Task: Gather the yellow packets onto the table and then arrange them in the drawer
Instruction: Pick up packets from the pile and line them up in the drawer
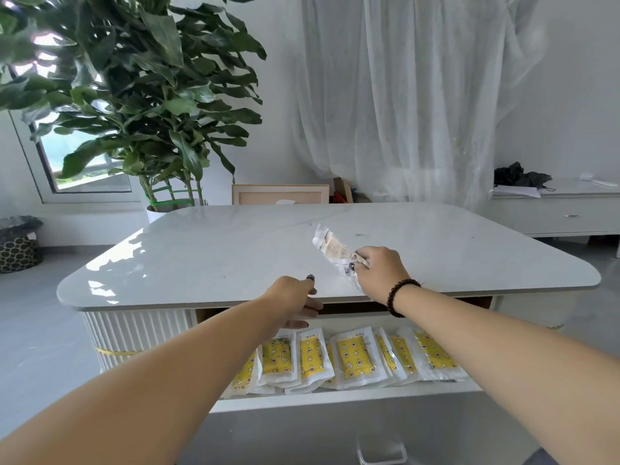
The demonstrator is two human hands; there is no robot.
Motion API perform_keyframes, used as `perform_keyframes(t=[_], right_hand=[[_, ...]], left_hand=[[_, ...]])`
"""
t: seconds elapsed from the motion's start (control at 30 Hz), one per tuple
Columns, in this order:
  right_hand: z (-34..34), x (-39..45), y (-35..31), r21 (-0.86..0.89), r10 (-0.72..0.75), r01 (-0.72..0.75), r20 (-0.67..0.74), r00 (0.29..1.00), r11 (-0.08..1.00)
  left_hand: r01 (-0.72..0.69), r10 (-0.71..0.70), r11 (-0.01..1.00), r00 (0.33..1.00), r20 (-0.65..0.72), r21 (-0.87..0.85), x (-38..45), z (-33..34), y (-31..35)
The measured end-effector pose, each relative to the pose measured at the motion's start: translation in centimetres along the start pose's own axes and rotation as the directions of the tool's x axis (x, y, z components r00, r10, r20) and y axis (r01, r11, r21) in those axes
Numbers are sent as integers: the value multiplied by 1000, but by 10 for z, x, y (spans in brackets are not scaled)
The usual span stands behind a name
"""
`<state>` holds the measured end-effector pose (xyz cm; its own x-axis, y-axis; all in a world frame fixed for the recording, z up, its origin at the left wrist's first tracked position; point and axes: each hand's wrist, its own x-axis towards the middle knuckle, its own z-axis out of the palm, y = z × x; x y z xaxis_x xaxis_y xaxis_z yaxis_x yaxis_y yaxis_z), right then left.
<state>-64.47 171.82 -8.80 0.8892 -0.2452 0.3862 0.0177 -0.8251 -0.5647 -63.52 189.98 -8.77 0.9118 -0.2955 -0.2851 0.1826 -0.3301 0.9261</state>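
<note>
Packets (349, 359) lined upright in open drawer (335, 396) below table (235, 250) edge, overlapping in row. One packet (330, 245) above tabletop, pinched at near end by right hand (380, 273), long axis running away and left from grip, printed back up. Drawer row directly below and toward body from that grip. Left hand (295, 302) at table edge over drawer, fingers curled loosely, gripping nothing visible; nearer row's left end.
</note>
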Motion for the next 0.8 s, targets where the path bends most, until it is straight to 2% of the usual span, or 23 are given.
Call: perform_keyframes(t=[0.07, 0.13, 0.17, 0.37, 0.57, 0.67, 0.73, 0.8], right_hand=[[-1, -4, -21, 259, 80, -68, -37, 996, 963], [0, -13, -39, 501, 143, -145, 42, 989, 853], [1, -18, -45, 563, 149, -171, 85, 985, 809], [-4, -35, -56, 647, 103, -166, 134, 986, 744], [-14, -49, -55, 727, 45, -243, 280, 959, 642], [-25, -54, -57, 711, 61, -168, 174, 983, 683], [-36, -54, -59, 713, 122, -123, 53, 991, 691], [-47, -52, -55, 655, 158, -54, -101, 982, 753]], left_hand=[[45, -42, 995, 999, 32, -86, -3, 1, 3], [79, -71, 990, 995, 73, -112, -6, 0, 4], [89, -78, 987, 993, 85, -132, -7, 0, 5], [72, -9, 896, 990, 143, -439, -9, -8, 14], [80, 110, 817, 951, 290, -571, -19, -28, 19], [37, 156, 796, 952, 264, -604, -29, -31, 20], [15, 156, 785, 963, 220, -620, -31, -30, 19], [-22, 159, 800, 971, 177, -599, -32, -30, 16]])
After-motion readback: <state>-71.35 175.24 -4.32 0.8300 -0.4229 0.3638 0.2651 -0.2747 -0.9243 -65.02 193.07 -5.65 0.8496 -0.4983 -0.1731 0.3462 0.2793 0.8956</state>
